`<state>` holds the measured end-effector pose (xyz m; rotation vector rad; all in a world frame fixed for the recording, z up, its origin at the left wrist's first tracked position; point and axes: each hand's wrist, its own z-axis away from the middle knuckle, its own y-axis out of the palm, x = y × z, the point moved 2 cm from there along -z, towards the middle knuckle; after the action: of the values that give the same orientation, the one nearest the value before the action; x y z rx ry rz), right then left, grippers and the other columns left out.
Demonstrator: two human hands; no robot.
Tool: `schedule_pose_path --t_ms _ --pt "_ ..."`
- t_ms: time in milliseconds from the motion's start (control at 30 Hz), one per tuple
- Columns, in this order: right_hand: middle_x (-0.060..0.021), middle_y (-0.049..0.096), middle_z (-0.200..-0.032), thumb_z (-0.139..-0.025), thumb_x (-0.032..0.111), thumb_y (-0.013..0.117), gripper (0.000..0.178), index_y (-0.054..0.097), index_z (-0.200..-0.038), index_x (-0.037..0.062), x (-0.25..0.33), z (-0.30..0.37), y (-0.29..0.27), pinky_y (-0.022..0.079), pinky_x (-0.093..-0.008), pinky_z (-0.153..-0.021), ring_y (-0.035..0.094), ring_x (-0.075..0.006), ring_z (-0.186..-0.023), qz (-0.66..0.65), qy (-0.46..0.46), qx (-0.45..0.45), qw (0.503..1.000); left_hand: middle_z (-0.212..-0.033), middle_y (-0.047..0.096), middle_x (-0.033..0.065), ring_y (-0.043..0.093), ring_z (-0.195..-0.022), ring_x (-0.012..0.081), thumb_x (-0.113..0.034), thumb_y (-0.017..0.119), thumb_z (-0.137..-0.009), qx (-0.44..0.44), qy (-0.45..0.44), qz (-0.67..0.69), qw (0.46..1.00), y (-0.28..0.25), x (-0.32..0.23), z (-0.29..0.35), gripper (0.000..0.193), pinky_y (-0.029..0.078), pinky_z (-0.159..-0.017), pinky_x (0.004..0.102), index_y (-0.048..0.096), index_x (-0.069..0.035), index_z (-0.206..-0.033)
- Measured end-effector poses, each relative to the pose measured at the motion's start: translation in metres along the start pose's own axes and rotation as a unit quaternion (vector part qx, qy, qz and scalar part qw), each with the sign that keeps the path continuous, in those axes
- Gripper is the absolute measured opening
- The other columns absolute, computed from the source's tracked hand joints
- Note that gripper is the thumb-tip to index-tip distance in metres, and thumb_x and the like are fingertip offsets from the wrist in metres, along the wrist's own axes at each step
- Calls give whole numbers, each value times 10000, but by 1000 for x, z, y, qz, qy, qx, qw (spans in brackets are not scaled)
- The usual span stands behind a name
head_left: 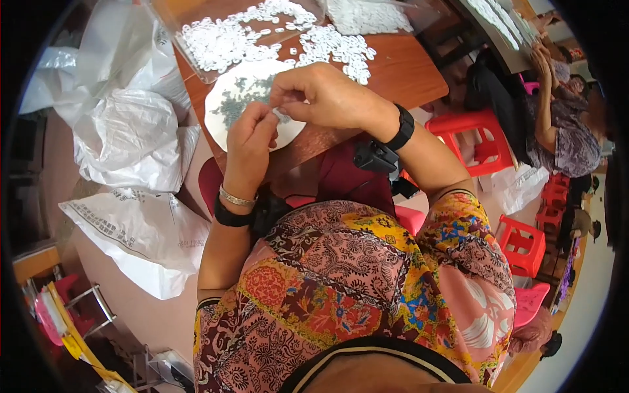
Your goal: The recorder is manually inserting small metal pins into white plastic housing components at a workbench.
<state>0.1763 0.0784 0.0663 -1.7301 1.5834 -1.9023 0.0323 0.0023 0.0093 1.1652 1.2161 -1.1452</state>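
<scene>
Both my hands meet over the near edge of a round white plate (283, 139) on a brown wooden table (413, 75). My left hand (251, 136) is closed in a pinch, thumb against curled fingers. Close beside it on the right, my right hand (324, 95) also pinches, with its fingertips almost touching the left ones. Whatever sits between the fingertips is too small and covered to make out. Small grey-green pieces (237, 101) lie scattered on the plate. Beyond it spread many small white oval plastic pieces (341, 51), with another heap (219, 44) farther left.
A clear bag of white pieces (367, 16) lies at the table's far side. Large white sacks (128, 134) stand on the floor at left, with another sack (141, 229) nearer. Red plastic stools (475, 141) are at right. Another person (567, 141) works at a table beyond.
</scene>
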Motion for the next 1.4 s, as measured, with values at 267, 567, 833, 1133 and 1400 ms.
schedule_pose_path --t_ms 267,567,833,1133,1400 --pt "-95 638 -812 -776 40 652 139 635 -912 25 6 2 -4 494 -309 -652 631 -213 -744 -56 -59 13 997 -643 445 4 403 -534 88 -179 453 -926 56 -85 253 962 1 1 2 187 339 -480 221 512 -37 -819" --pt "-75 616 -751 -807 87 651 85 631 -855 20 10 -4 1 470 -275 -626 594 -163 -689 -16 -45 -38 998 -669 496 -3 441 -568 77 -275 423 -954 6 -8 164 986 -3 -10 4 273 347 -495 218 529 -48 -843" --pt "3 577 -695 -850 104 630 110 599 -811 6 10 -16 14 430 -218 -606 512 -53 -661 -143 71 -12 987 -686 507 0 472 -602 75 -244 443 -949 14 60 134 989 -15 -3 -1 227 367 -537 208 532 -46 -880" --pt "-16 598 -714 -850 120 615 106 617 -842 15 1 -30 22 440 -239 -615 551 -89 -654 -151 57 -28 987 -664 491 12 463 -566 88 -227 434 -953 -18 66 219 973 -32 0 -8 215 352 -515 215 505 -54 -848" --pt "-134 653 -802 -745 196 620 187 690 -889 98 -22 -33 52 503 -402 -672 634 -299 -769 197 2 37 980 -655 440 -2 446 -568 100 -198 420 -945 -68 19 132 989 -50 -3 -12 196 340 -522 222 452 -77 -793"
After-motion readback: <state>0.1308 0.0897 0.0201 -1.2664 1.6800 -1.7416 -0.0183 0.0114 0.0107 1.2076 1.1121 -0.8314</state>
